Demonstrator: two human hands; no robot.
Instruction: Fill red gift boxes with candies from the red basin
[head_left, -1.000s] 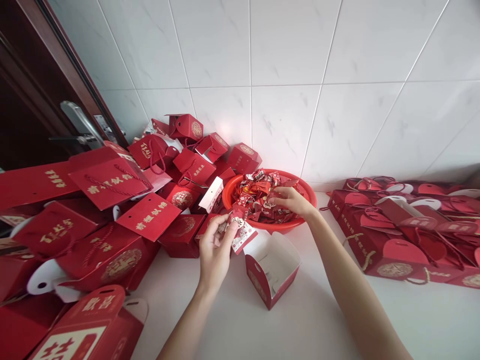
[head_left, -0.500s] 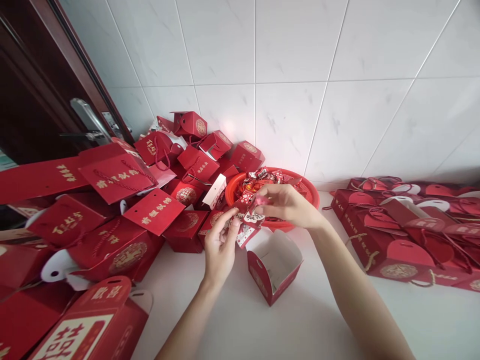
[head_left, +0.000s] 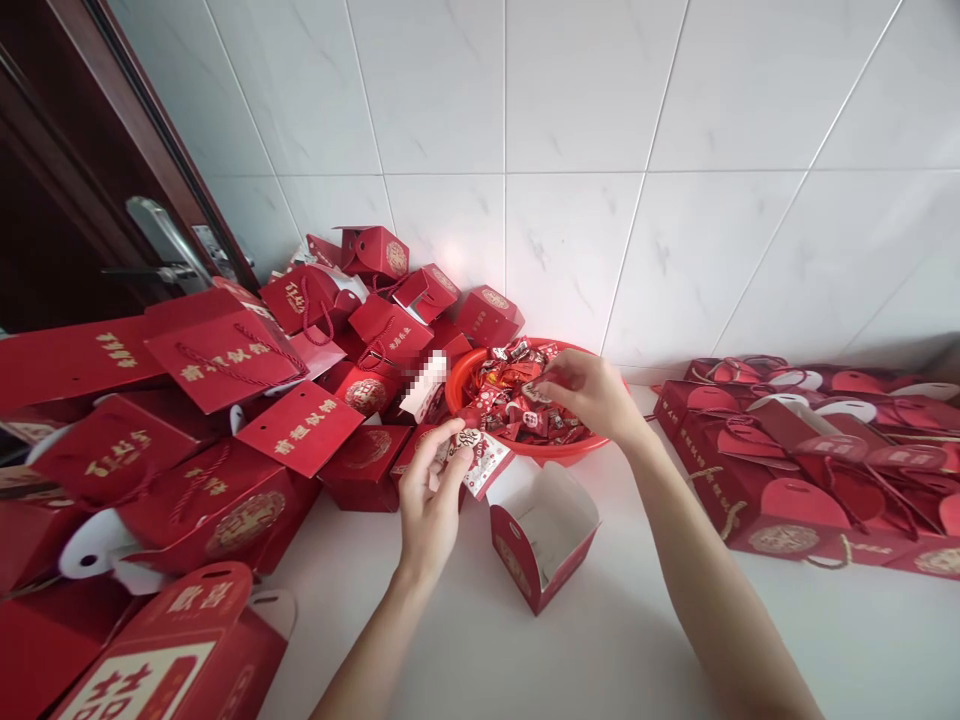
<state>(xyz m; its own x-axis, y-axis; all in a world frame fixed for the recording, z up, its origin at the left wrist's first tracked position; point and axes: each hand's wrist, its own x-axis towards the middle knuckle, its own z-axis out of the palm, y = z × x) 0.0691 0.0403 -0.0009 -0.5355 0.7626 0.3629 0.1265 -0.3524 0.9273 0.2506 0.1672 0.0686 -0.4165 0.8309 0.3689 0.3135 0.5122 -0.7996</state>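
My left hand point(head_left: 431, 495) is closed around a few wrapped candies, among them a white-and-red packet point(head_left: 489, 465) that sticks out past the fingertips. Over the red plastic basket point(head_left: 541, 454), my right hand point(head_left: 589, 395) pinches a small wrapped candy point(head_left: 534, 391), partly hidden by the fingers. Many red-wrapped candies point(head_left: 532, 420) fill the basket beneath it. Just in front of the basket stands a small red gift box point(head_left: 544, 550) with its top open and a pale inside. Little of its bottom can be made out.
Red gift boxes point(head_left: 247, 520) with gold print and cords are heaped on the left. More boxes point(head_left: 787, 515) stand in rows at the right. A tiled wall point(head_left: 570, 90) rises behind the white tabletop point(head_left: 480, 640), and a dark door point(head_left: 60, 160) with a metal handle is at upper left.
My right hand has moved away from my left hand, back and to the right over the basket. The left hand keeps its candies and has shifted slightly left. The view has turned a little.
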